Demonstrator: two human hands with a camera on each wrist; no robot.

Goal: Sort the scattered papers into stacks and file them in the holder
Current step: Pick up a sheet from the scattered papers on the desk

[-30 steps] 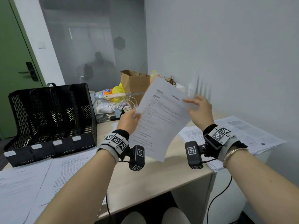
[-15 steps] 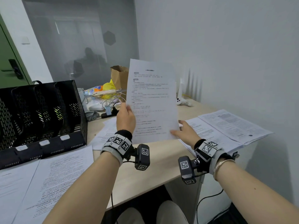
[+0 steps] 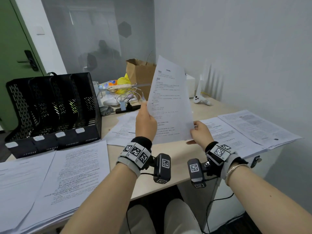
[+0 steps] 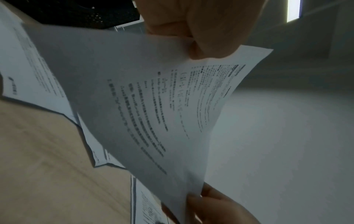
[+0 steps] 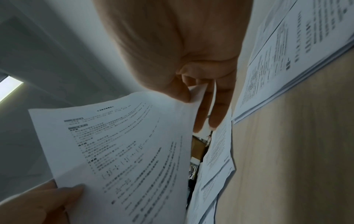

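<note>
I hold a printed white sheet [image 3: 170,102] upright over the middle of the desk. My left hand [image 3: 145,121] pinches its left edge, and in the left wrist view the thumb lies on the sheet [image 4: 153,98]. My right hand [image 3: 200,131] pinches the lower right corner between thumb and fingers, seen close on the sheet [image 5: 124,151] in the right wrist view. The black mesh file holder [image 3: 50,112] stands at the back left with its slots showing no papers. Paper stacks lie at the front left [image 3: 67,179], behind the sheet [image 3: 125,129] and at the right [image 3: 249,129].
A brown paper bag [image 3: 140,73], a yellow bag, cables and a power strip [image 3: 126,108] crowd the back of the desk. A white controller [image 3: 200,98] lies near the right wall. Bare wooden desk top [image 3: 173,154] shows in front of my hands.
The sheet swung from a tilt to upright facing me. My right hand dropped from its top edge to the lower right corner and now pinches it. The left hand kept its hold.
</note>
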